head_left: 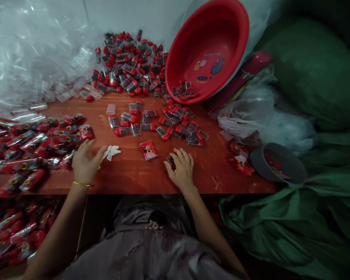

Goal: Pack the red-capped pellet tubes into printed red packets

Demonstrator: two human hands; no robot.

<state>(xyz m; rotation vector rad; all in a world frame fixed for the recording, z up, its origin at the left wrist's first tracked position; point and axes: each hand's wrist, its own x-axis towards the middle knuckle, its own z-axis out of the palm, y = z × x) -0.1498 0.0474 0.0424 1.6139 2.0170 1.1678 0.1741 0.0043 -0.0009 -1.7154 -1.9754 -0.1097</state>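
My left hand is over the left of the table, fingers apart, with nothing seen in it. It is close to a red printed packet and the pile of shiny red-and-black wrapped packets. Small white pieces lie just right of its thumb. My right hand curls over a small dark item, mostly covered by the fingers, its kind unclear. Between the hands lies a flat red printed card or sachet. Beyond are small clear tubes with red caps and dark contents.
A large heap of capped tubes lies at the back, beside clear empty tubes or sleeves. A red basin leans at the back right. A grey bowl, plastic bags and green sacks flank the right side.
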